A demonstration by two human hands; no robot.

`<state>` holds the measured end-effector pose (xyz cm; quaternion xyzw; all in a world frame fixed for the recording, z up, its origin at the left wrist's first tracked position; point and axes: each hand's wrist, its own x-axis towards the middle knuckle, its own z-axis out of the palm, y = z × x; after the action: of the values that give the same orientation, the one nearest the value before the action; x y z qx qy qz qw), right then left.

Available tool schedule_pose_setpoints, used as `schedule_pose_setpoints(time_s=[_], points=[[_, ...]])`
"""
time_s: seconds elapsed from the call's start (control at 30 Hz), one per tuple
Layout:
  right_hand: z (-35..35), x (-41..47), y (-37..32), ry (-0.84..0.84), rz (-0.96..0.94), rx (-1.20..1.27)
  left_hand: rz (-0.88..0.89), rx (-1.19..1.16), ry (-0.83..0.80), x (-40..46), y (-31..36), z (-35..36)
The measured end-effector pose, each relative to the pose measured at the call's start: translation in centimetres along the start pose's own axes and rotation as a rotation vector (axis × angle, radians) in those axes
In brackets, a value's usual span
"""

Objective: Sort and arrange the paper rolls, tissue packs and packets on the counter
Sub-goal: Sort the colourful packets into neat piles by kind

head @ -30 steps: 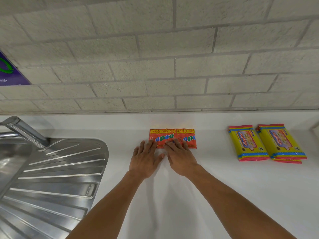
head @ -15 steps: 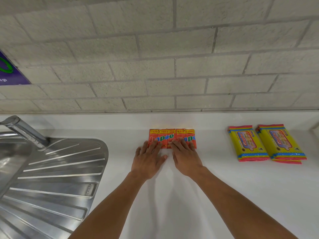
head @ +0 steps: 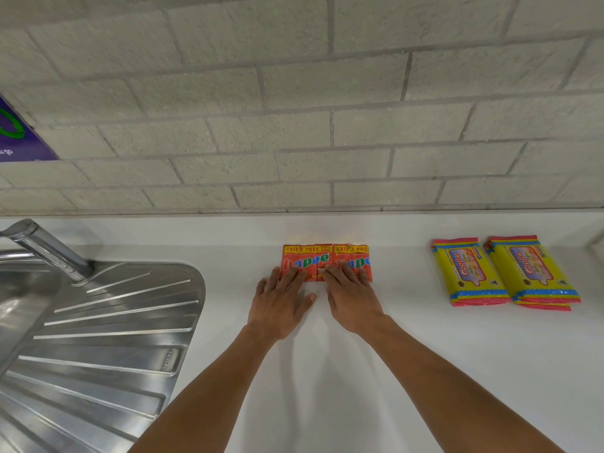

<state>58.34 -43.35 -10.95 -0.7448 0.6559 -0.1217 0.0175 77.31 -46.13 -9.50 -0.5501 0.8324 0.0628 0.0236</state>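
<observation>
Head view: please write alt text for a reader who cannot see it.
Both hands, left hand and right hand, press flat on two red packets lying side by side on a white counter. Yellow wipe packs lie to the right, a steel sink to the left.

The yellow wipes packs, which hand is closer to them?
Right. The right hand rests flat on the red packets, nearer the yellow wipes packs. The left hand lies beyond it, toward the sink.

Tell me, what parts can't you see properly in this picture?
- Red packets, head view: near edges hidden under the left hand and right hand.
- Purple sign: cut off by the left edge.
- Sink: basin runs off the left edge.
- Yellow wipe packs: more may lie underneath; small print too tiny.
</observation>
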Motion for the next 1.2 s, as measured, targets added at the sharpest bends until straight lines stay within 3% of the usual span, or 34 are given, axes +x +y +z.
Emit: schedule_pose_setpoints(time_s=[0.9,1.2], points=[[-1.9,-2.2,1.1,-0.061,0.107,0.138,-0.032,-0.083,0.048,-2.5,1.2,-0.7],[-6.6,-7.9,1.7,0.043,0.156,0.209,0.019,-0.191,0.195,-6.9,4.5,-3.5]])
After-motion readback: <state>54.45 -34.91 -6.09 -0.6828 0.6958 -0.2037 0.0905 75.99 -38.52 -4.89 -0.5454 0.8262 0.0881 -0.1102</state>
